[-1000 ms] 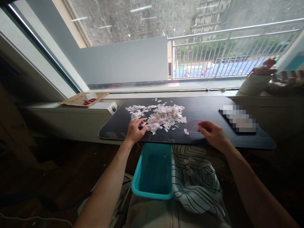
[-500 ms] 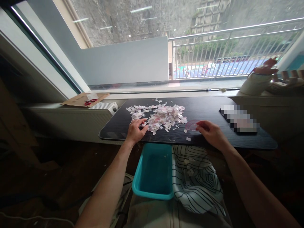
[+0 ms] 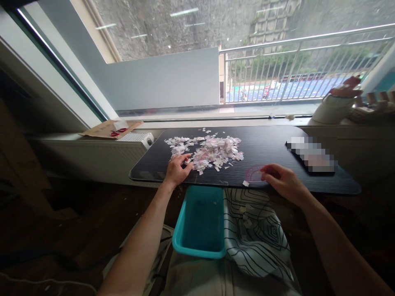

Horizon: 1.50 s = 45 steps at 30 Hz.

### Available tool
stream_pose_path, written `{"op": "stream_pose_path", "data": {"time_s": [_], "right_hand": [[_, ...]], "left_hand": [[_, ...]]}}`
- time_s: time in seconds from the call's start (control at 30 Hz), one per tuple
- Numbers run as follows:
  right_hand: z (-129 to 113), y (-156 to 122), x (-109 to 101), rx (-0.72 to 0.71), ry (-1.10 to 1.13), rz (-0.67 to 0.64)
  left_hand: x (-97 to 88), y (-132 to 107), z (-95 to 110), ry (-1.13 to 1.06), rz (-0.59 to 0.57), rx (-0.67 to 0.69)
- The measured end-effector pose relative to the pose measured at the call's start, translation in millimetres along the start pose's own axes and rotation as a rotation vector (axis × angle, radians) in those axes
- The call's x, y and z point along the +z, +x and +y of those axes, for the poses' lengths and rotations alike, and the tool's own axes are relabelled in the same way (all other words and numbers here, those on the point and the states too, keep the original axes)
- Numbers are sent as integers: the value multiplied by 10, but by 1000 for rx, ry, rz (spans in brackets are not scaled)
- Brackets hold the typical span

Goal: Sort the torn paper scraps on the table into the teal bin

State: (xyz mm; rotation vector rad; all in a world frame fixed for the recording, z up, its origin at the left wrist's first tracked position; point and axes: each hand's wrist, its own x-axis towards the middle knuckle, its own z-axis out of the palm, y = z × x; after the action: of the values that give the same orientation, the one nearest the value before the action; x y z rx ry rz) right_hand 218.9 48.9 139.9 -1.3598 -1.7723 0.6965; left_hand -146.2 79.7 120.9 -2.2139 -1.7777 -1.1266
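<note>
A heap of small white and pink paper scraps [image 3: 210, 149] lies on a black tabletop [image 3: 268, 142]. My left hand [image 3: 177, 169] rests with curled fingers at the heap's near left edge, touching the scraps. My right hand [image 3: 284, 182] pinches a clear pink half-round protractor [image 3: 253, 174] flat on the table near its front edge. One loose scrap [image 3: 245, 183] lies just in front of the protractor. A teal plastic bin [image 3: 200, 222] sits on my lap below the table edge.
A black-and-white patterned cloth [image 3: 256, 230] lies right of the bin. A dark flat item [image 3: 310, 153] rests at the table's right. Red scissors on cardboard [image 3: 108, 129] lie on the sill at left, a white heater [image 3: 135, 138] beside them. A window stands beyond.
My right hand has drawn the protractor toward me, to the table's front edge, pushing a scrap along. My left hand has stayed at the heap.
</note>
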Motion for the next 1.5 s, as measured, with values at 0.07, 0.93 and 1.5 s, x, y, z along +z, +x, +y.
{"op": "stream_pose_path", "data": {"time_s": [0.07, 0.93, 1.5], "right_hand": [[-3, -32, -23, 6, -15, -5], [-123, 295, 364, -152, 9, 29], [-7, 221, 238, -104, -51, 18]], "left_hand": [[-1, 1, 4, 2, -2, -5], [10, -16, 5, 5, 22, 7], [19, -12, -2, -11, 33, 15]]}}
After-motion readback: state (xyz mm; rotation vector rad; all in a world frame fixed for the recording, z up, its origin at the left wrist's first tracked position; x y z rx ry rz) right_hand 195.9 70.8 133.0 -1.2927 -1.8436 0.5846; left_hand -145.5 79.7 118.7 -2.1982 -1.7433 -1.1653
